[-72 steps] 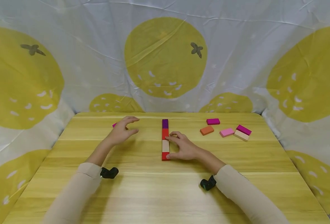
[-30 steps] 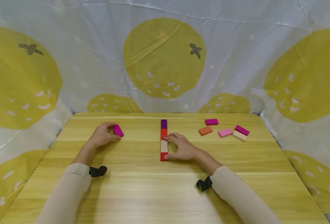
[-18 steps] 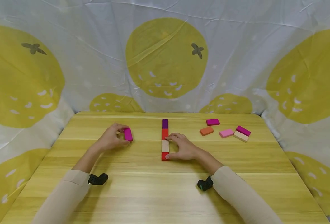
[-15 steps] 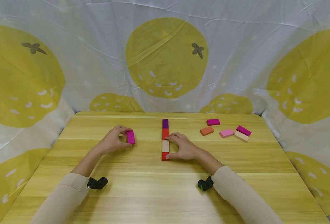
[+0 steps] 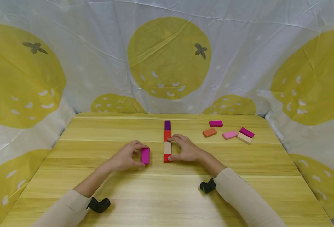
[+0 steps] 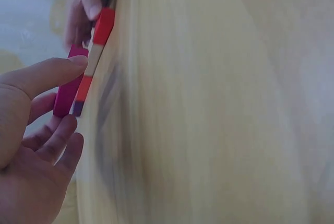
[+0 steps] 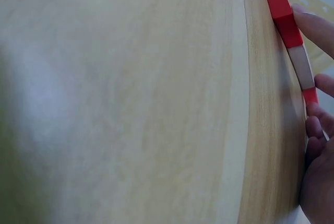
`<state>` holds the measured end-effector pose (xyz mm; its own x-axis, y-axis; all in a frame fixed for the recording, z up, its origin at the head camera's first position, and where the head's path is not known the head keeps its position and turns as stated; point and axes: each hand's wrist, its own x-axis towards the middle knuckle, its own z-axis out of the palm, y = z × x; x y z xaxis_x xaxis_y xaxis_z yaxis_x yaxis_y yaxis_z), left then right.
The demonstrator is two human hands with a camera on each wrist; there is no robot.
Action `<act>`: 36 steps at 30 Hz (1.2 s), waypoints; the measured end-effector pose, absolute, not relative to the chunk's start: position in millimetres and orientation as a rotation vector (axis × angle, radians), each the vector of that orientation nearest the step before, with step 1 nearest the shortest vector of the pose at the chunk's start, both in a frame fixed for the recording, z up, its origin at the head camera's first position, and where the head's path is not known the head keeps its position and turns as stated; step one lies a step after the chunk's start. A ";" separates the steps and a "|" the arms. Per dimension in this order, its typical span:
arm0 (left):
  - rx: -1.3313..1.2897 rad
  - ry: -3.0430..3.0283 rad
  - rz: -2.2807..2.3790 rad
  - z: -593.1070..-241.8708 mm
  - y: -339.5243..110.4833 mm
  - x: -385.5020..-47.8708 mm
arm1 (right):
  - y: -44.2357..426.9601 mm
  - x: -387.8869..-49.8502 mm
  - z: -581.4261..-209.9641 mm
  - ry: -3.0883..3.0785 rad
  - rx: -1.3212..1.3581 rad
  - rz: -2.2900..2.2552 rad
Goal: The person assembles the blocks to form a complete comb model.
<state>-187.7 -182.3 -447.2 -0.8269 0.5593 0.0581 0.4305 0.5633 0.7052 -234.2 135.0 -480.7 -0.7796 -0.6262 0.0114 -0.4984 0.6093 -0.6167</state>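
Note:
My left hand [image 5: 127, 156] pinches a magenta block [image 5: 145, 156] by its two ends, left of the row and apart from it. In the left wrist view the thumb and fingers of my left hand [image 6: 36, 172] are at this magenta block [image 6: 69, 92]. A straight row runs away from me: purple block [image 5: 167, 125], red block [image 5: 167, 135], cream block [image 5: 168, 147] and nearest red block [image 5: 166, 158]. My right hand [image 5: 187, 150] rests along its right side, thumb at the nearest red block, a fingertip at the farther red one. The right wrist view shows the nearest red block [image 7: 286, 20] beside the thumb.
At the back right of the wooden table [image 5: 226, 195] lie an orange block [image 5: 210, 132], a magenta block [image 5: 216, 123], a pink block [image 5: 230, 135], and another magenta block [image 5: 247, 132] against a cream one [image 5: 244, 138]. A patterned cloth [image 5: 235, 63] hangs around the table.
My left hand took hold of the magenta block at the left and has carried it rightward and nearer to me, closer to the row. The right hand has stayed at the row.

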 end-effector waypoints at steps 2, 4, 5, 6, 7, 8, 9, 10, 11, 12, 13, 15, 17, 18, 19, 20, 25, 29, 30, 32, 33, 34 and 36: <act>0.845 2.612 1.107 -448.6 -176.8 -183.2 | 134.8 -234.1 -480.6 2.628 -0.926 -0.915; 0.850 2.603 1.091 -449.9 -171.3 -178.8 | 134.6 -234.0 -480.5 2.627 -0.922 -0.916; 0.850 2.596 1.086 -451.0 -168.5 -176.8 | 134.5 -234.1 -480.5 2.628 -0.920 -0.914; 0.857 2.590 1.084 -452.1 -166.0 -174.9 | 134.3 -234.3 -480.6 2.628 -0.918 -0.913; 0.857 2.582 1.086 -453.0 -163.1 -173.2 | 134.3 -234.3 -480.8 2.629 -0.915 -0.911; 0.863 2.579 1.087 -454.0 -160.9 -171.3 | 134.3 -234.3 -481.1 2.629 -0.913 -0.912; 0.868 2.569 1.096 -454.5 -158.5 -169.5 | 134.2 -234.3 -481.5 2.629 -0.913 -0.915; 0.876 2.566 1.099 -455.4 -156.4 -167.7 | 134.1 -234.4 -481.8 2.628 -0.911 -0.914; 0.881 2.561 1.109 -457.2 -154.7 -166.3 | 133.9 -234.6 -482.3 2.629 -0.911 -0.917; 0.887 2.559 1.115 -458.4 -153.0 -164.4 | 133.9 -234.6 -482.7 2.629 -0.909 -0.918; 0.890 2.562 1.118 -459.5 -151.3 -162.7 | 133.9 -234.6 -482.9 2.629 -0.906 -0.920; 0.897 2.568 1.116 -461.5 -147.8 -159.5 | 133.7 -234.5 -482.5 2.630 -0.905 -0.918; 0.897 2.576 1.112 -463.2 -144.0 -156.6 | 133.8 -234.3 -481.5 2.632 -0.904 -0.913; 0.894 2.581 1.105 -463.1 -141.8 -154.9 | 133.8 -234.2 -480.9 2.634 -0.905 -0.910; 0.890 2.586 1.101 -463.2 -139.6 -153.6 | 133.7 -234.0 -480.3 2.636 -0.907 -0.908; 0.884 2.586 1.099 -463.5 -137.4 -152.2 | 133.6 -233.9 -479.9 2.636 -0.909 -0.906; 0.839 2.632 1.094 -467.1 -128.3 -146.6 | 133.2 -233.6 -479.1 2.634 -0.918 -0.907; 0.800 2.653 1.134 -468.9 -124.8 -144.9 | 133.5 -232.6 -477.8 2.631 -0.908 -0.907; 0.782 2.656 1.142 -468.8 -124.8 -144.4 | 133.6 -232.2 -477.3 2.630 -0.908 -0.917; 0.743 2.667 1.145 -468.4 -125.8 -143.4 | 133.6 -231.8 -476.7 2.629 -0.909 -0.927; 0.723 2.672 1.142 -468.3 -126.5 -142.9 | 133.6 -231.8 -476.5 2.629 -0.909 -0.928; 0.704 2.676 1.134 -468.2 -127.4 -142.6 | 133.6 -231.8 -476.6 2.631 -0.912 -0.923; 0.687 2.686 1.118 -467.9 -128.5 -142.0 | 133.8 -232.1 -477.3 2.633 -0.915 -0.919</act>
<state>-142.0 -128.5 -467.9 -0.8834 0.4674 0.0342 0.3537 0.6170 0.7030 -232.1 133.8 -477.3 -0.7864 -0.6177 0.0090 -0.4891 0.6137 -0.6198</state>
